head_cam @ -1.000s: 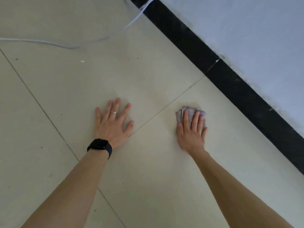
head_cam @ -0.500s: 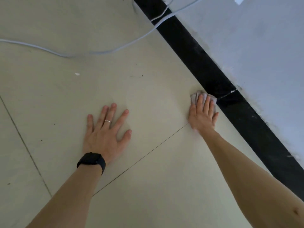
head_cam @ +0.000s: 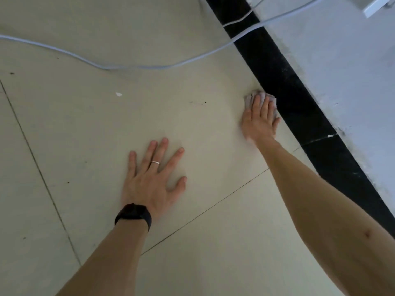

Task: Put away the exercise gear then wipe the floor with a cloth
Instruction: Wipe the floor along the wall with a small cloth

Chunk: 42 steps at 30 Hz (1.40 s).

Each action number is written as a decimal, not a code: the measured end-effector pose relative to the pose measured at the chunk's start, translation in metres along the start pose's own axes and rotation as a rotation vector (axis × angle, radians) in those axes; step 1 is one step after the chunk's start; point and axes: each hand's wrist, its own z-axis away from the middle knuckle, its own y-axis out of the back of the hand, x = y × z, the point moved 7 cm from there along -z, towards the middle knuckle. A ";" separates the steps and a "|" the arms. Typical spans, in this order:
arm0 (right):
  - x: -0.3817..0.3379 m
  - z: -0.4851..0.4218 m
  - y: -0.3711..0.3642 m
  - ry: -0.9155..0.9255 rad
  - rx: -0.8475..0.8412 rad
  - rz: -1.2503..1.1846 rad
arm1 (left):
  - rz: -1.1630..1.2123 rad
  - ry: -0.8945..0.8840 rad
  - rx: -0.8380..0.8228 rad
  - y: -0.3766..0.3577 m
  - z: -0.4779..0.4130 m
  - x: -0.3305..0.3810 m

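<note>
a: what is the right grip (head_cam: 259, 120) doing?
b: it is lying released, fingers straight and together, pressing the cloth (head_cam: 249, 98) flat onto the floor (head_cam: 192, 263). it is grasping nothing. the bunched cloth is peeking out ahead of the fingertips, right up against the black skirting (head_cam: 288, 86).
a: and the left grip (head_cam: 151, 182)?
b: also released, fingers spreading wide, palm resting on bare tile well away from the skirting. it is holding nothing; i am judging that it is propping the body.
a: how should the wiping be going?
b: i'd say the palm should be bearing down evenly, with the cloth running along the foot of the skirting, where dirt is likely gathering, and each pass overlapping the last. no exercise gear is showing, so i am taking this as the wiping half.
a: anything worth watching?
b: the white cable (head_cam: 128, 66) is trailing off the skirting across the floor, and lifting it beats dragging the cloth into it. the white fleck (head_cam: 118, 94) and dark specks (head_cam: 203, 102), out from the skirting toward the cable, are waiting for a pass.
</note>
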 end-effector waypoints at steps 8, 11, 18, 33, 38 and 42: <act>-0.047 0.045 -0.025 0.522 -0.064 0.141 | 0.012 0.004 -0.022 0.001 0.001 0.001; -0.028 0.022 -0.011 0.150 0.001 0.007 | 0.027 -0.002 -0.029 0.002 -0.001 0.002; -0.105 0.127 -0.070 0.503 -0.094 0.121 | 0.020 -0.001 -0.035 0.005 0.001 -0.001; -0.167 0.146 -0.087 0.244 -0.125 0.063 | 0.051 0.470 -0.222 0.057 0.087 -0.234; -0.264 0.202 -0.122 0.794 -0.213 0.220 | 0.134 0.446 -0.238 0.052 0.086 -0.237; -0.258 0.167 -0.111 0.710 -0.130 0.195 | 0.141 0.446 -0.265 0.052 0.084 -0.239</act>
